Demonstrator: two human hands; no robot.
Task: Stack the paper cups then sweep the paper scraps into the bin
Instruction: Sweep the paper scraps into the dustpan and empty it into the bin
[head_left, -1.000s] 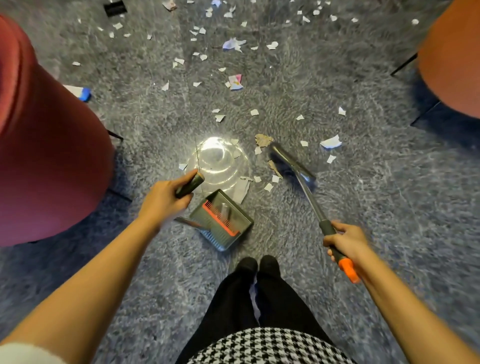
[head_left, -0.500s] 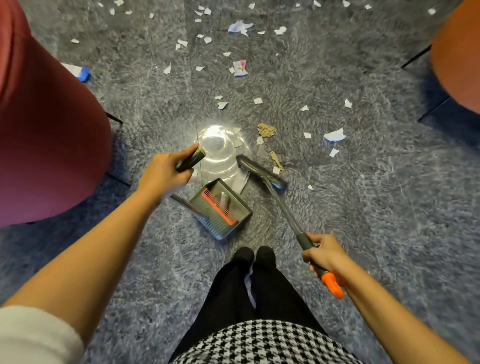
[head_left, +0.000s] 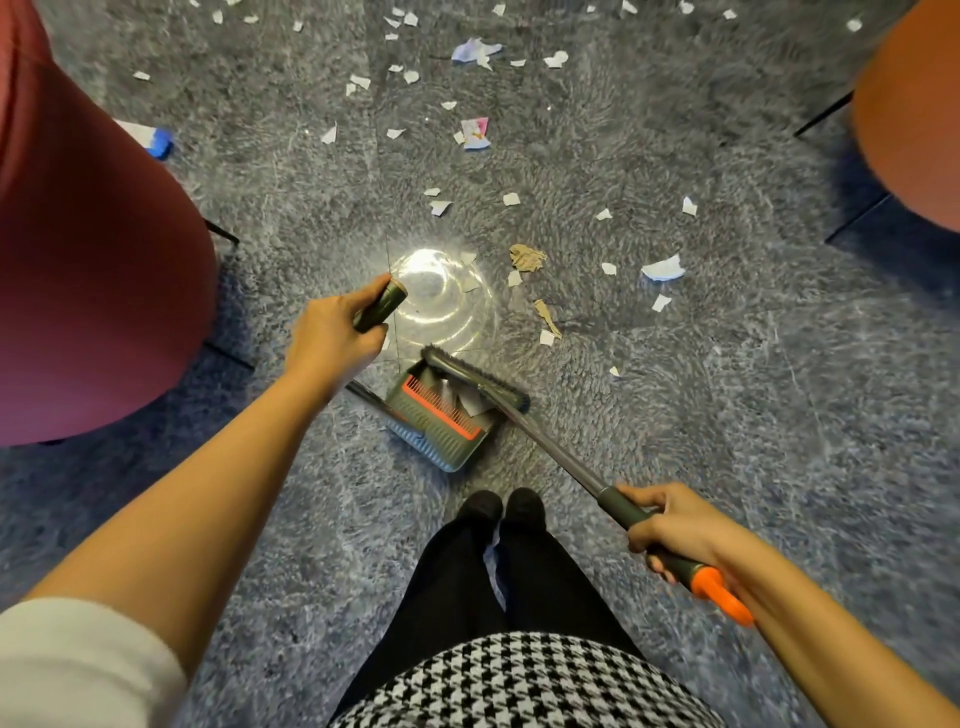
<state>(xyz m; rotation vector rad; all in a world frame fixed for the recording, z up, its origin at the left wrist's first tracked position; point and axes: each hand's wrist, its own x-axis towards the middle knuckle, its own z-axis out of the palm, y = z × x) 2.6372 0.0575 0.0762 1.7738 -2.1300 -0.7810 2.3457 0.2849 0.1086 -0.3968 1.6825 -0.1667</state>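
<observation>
1. The left grip (head_left: 332, 332) is curled round the top of the dustpan's tall handle. The dustpan (head_left: 447, 441) sits on the floor (head_left: 727, 415) just beyond the shoes (head_left: 501, 506), its mouth facing far and right.
2. The right grip (head_left: 675, 525) is wrapped round the broom (head_left: 550, 447) just above its orange end. The shaft slants from near right to far left, down to the head.
3. The broom head (head_left: 475, 376) lies across the pan's mouth, touching its lip. A few white scraps (head_left: 470, 400) lie inside, beside the orange comb.
4. The loose scraps all lie far and right of the head.
   - A white bit (head_left: 546, 338) and a brown strip (head_left: 546, 316) lie near it.
   - A brown wad (head_left: 525, 257) and a blue-white piece (head_left: 664, 269) lie farther off.
   - Many more, a pink one (head_left: 475, 132) among them, are scattered well apart at the far side.
5. The head's long axis runs far-left to near-right, roughly in line with the pan's mouth. A stroke drawn toward near left should therefore land scraps in the pan.
6. The next stroke likely needs the head lifted out and set down beyond the brown strip. That reach falls to the right grip, while the left only steadies the pan.
7. Neither cups nor a bin are in view. A red chair (head_left: 93, 291) stands at left and an orange one (head_left: 914, 119) at far right.
</observation>
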